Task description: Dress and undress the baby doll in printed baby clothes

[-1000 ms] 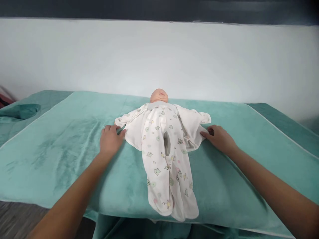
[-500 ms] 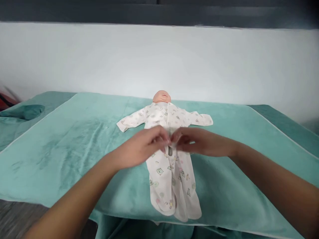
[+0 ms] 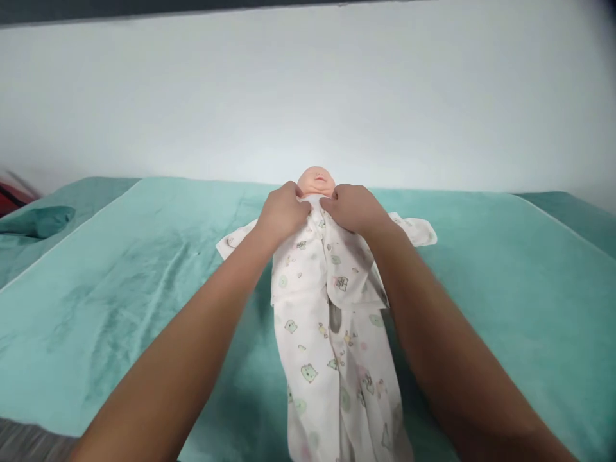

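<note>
A baby doll (image 3: 316, 178) lies on its back with its head toward the wall. It wears a white printed top (image 3: 299, 273) and matching trousers (image 3: 310, 391). My left hand (image 3: 285, 210) is closed on the top near the collar, thumb on the cloth, at the shoulder on the left. Across from it, my right hand (image 3: 353, 208) pinches the top at the other side of the neck. The top's sleeves spread out to both sides, partly hidden behind my forearms. A small dark gap (image 3: 335, 317) shows at the trousers' middle, just below the top's hem.
A teal plush cover (image 3: 144, 276) spreads under the doll, wrinkled on the left. Behind it rises a white wall (image 3: 308, 96). Folded teal fabric (image 3: 38, 221) and a red object (image 3: 12, 199) sit at the far left.
Both hands have moved up from the doll's waist to the collar and taken hold of the top. The view has come closer, and the top's hem now shows uncovered.
</note>
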Available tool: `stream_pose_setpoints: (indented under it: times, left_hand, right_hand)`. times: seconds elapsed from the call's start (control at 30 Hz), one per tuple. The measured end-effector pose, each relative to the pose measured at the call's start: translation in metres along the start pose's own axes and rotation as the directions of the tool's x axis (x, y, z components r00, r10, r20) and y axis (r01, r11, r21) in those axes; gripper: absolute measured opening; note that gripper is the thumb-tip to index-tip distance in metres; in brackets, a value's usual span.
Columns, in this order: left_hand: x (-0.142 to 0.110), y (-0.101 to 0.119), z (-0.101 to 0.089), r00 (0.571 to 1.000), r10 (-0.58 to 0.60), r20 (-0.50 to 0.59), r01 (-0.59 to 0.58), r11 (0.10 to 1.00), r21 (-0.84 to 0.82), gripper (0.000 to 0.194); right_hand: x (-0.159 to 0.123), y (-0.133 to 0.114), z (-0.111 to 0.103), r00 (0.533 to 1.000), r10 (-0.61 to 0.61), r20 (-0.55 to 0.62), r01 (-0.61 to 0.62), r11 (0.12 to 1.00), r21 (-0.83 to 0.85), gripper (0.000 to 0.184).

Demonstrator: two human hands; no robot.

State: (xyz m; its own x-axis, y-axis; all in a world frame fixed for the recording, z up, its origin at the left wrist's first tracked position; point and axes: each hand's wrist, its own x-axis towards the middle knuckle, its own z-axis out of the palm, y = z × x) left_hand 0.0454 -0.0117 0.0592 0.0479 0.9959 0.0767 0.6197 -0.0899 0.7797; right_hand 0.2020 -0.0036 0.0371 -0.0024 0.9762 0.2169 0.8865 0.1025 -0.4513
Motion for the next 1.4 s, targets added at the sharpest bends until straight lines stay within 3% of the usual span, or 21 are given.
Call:
stream_pose_setpoints:
  times: [0.13, 0.2, 0.27, 0.33, 0.43, 0.53, 0.67, 0.83, 1.03, 1.4]
  left_hand:
    - [-0.003, -0.006, -0.007, 0.996, 0.064, 0.068, -0.031, 0.912, -0.409, 0.022]
    - [-0.004, -0.007, -0.007, 0.993, 0.096, 0.062, -0.056, 0.879, -0.473, 0.019]
    - [-0.002, -0.007, -0.005, 0.996, 0.086, -0.017, -0.085, 0.910, -0.406, 0.015]
    - [0.003, -0.005, -0.001, 0.993, 0.083, -0.079, -0.101, 0.960, -0.261, 0.014]
    - [0.012, -0.003, 0.003, 0.993, 0.118, -0.019, -0.119, 0.992, -0.053, 0.022]
    - [0.018, -0.005, 0.006, 0.991, 0.131, -0.018, -0.131, 0.991, -0.001, 0.022]
    - [0.025, -0.014, 0.015, 0.986, 0.164, -0.021, -0.164, 0.986, 0.002, 0.019]
    - [0.025, -0.018, 0.021, 0.964, 0.199, -0.175, -0.226, 0.962, -0.156, 0.012]
    - [0.020, -0.012, 0.022, 0.987, 0.140, -0.080, -0.159, 0.923, -0.351, 0.010]
    - [0.025, -0.019, 0.029, 0.980, 0.177, -0.092, -0.196, 0.939, -0.283, 0.010]
  right_hand:
    - [-0.002, 0.006, 0.007, 0.986, 0.064, -0.155, -0.009, 0.943, 0.333, 0.022]
    - [-0.004, 0.008, 0.008, 0.979, 0.111, -0.168, -0.011, 0.862, 0.506, 0.021]
    - [-0.005, 0.009, 0.009, 0.979, 0.149, -0.140, -0.036, 0.800, 0.599, 0.022]
    - [-0.005, 0.008, 0.010, 0.980, 0.164, -0.116, -0.058, 0.786, 0.616, 0.020]
    - [-0.007, 0.007, 0.013, 0.981, 0.164, -0.102, -0.061, 0.766, 0.640, 0.016]
    - [-0.009, 0.006, 0.014, 0.981, 0.172, -0.088, -0.067, 0.732, 0.678, 0.016]
    - [-0.010, 0.003, 0.013, 0.981, 0.173, -0.087, -0.070, 0.735, 0.675, 0.016]
    - [-0.010, 0.001, 0.013, 0.971, 0.190, -0.142, -0.051, 0.750, 0.659, 0.016]
    - [-0.008, 0.003, 0.017, 0.966, 0.175, -0.191, 0.018, 0.692, 0.722, 0.017]
    - [-0.008, 0.005, 0.017, 0.977, 0.182, -0.113, -0.035, 0.657, 0.753, 0.023]
